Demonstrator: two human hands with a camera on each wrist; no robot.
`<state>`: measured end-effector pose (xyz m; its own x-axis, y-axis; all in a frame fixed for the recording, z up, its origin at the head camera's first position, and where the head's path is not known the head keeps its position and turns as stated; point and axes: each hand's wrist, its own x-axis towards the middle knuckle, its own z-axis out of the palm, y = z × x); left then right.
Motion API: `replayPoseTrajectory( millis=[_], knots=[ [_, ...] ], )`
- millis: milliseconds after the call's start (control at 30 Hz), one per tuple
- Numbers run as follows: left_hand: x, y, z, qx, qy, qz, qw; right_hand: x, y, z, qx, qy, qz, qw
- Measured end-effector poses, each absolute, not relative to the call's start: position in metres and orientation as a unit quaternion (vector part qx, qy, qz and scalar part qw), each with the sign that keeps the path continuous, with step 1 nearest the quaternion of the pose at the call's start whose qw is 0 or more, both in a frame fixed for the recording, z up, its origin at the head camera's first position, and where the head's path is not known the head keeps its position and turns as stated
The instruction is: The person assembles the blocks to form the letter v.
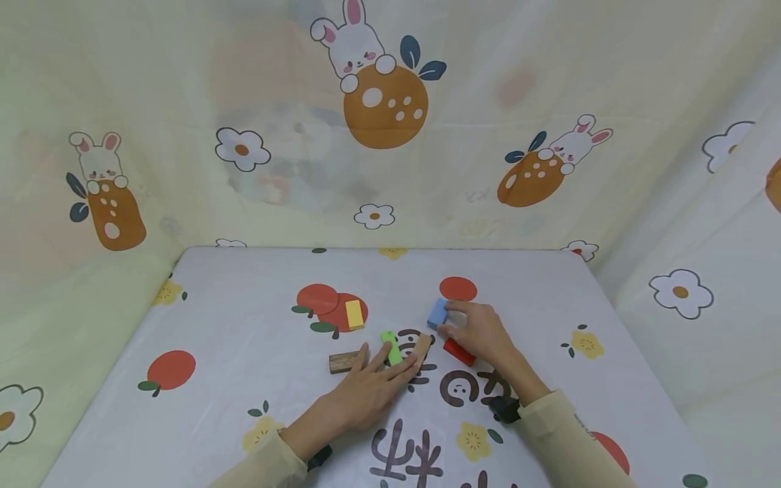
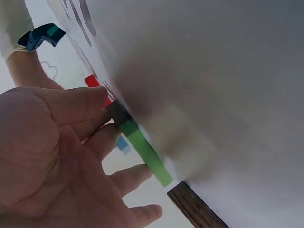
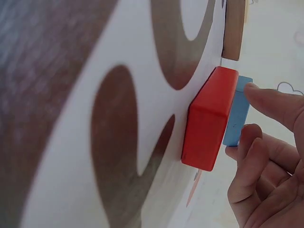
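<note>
There are two hands and six blocks: one yellow block, one brown block, one green block, one tan block, one red block and one blue block.

They are all near the middle of the surface. Its far edge meets a hanging cloth with three bunnies on it. A wide strip of surface lies between the blocks and the left edge, and another on the right. There is a gap between the brown block and the green block, and one more between the tan block and the red block.

The left hand has its fingers spread out and straight. They reach over the brown, green and tan blocks; I can't tell how hard they press. The yellow block is past those fingers, on the far left.

The right hand pinches the blue block between finger and thumb. The blue block is to the left of that hand, and the red block is just beside it, on the near side.
</note>
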<state>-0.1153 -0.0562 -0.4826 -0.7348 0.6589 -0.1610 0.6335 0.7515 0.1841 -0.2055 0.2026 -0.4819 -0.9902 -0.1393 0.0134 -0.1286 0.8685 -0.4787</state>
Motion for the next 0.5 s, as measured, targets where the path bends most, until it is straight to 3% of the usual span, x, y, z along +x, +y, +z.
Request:
replayPoseTrajectory(
  millis=[500],
  knots=[
    [-0.1148,-0.0551,-0.4822,0.350,0.931,0.044,0.094,-0.2035,0.2012,-0.4840,-0.082,0.972,-0.221,0.020]
  ],
)
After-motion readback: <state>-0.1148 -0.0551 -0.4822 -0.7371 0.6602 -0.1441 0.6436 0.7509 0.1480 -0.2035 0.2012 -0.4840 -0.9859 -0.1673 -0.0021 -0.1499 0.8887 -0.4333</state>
